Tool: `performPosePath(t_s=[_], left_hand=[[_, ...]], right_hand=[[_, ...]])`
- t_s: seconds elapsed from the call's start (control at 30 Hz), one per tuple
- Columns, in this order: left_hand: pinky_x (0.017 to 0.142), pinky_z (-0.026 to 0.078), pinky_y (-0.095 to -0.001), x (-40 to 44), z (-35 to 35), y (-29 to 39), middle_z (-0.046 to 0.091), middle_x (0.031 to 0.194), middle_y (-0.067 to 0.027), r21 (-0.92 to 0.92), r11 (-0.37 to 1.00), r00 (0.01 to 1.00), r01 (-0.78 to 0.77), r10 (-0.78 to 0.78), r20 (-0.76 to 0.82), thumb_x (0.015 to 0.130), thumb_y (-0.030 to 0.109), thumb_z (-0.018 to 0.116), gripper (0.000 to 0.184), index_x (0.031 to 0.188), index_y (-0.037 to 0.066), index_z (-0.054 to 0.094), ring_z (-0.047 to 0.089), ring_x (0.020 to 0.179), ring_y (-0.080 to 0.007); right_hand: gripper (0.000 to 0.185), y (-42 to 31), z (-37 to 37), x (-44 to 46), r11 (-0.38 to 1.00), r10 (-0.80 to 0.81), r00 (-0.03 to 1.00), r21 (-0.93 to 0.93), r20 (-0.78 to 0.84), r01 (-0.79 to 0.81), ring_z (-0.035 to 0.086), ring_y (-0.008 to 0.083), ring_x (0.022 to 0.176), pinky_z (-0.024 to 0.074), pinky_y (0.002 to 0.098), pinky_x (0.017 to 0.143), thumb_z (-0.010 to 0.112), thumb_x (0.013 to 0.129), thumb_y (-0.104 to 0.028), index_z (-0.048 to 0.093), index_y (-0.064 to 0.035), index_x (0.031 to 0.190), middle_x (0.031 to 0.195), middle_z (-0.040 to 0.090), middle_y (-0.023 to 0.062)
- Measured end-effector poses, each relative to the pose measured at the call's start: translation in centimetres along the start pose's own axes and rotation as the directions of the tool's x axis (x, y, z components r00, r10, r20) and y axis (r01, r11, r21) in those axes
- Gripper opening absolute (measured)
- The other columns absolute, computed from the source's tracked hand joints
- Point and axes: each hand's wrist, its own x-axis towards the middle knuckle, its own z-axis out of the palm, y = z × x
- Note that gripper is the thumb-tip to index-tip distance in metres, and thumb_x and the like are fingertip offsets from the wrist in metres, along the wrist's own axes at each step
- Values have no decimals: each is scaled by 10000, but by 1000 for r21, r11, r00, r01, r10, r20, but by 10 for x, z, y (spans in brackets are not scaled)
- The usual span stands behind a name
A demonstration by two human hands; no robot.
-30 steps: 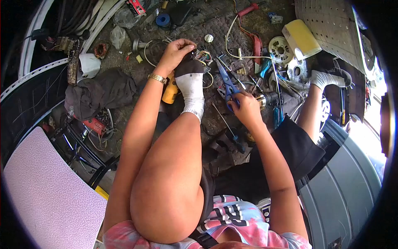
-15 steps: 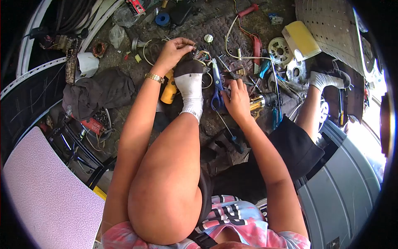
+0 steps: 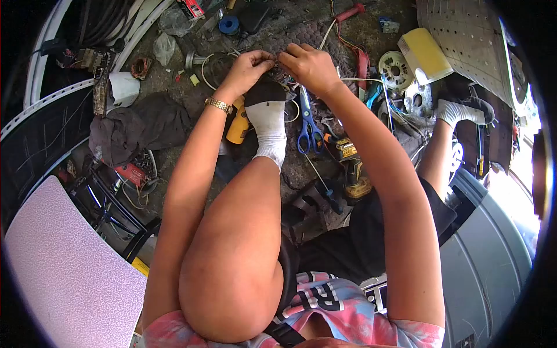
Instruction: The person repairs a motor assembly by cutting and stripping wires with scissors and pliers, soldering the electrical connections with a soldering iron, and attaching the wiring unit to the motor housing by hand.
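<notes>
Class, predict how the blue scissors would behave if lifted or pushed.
The scissors would probably feel stiff, given metallic blades. Lifted by one of their two handles, they might swing open. Their flat shape makes rolling unlikely.

the dirty floor carries blue scissors, a yellow drill and a screwdriver. a crumpled dark cloth lies toward its left edge.

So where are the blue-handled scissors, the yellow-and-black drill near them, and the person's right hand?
Blue-handled scissors [image 3: 306, 118]: head view, upper handles, just below the blades.
Yellow-and-black drill [image 3: 353, 169]: head view, its grip.
Right hand [image 3: 310, 68]: head view, back of the hand.
</notes>
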Motion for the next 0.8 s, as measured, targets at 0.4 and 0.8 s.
performPosePath(t_s=[0.4,0.8], left_hand=[[763,475,-258,-12,15,10,688,918,-29,238,950,961,-202,239,-139,908,101,637,163,1038,4,654,599,831,-85],[851,464,-275,-5,12,9,685,973,-39,136,985,993,-101,110,-54,932,141,624,188,1061,7,646,596,924,-100]], right_hand=[[278,29,2,24,510,229,640,470,734,-721,677,324,793,533,408,703,630,818,-333,679,-60,835,803,696,116],[239,14,-20,23,982,-157,982,125,107,144,660,292,805,551,401,676,646,772,-188,689,-172,1007,872,672,71]])
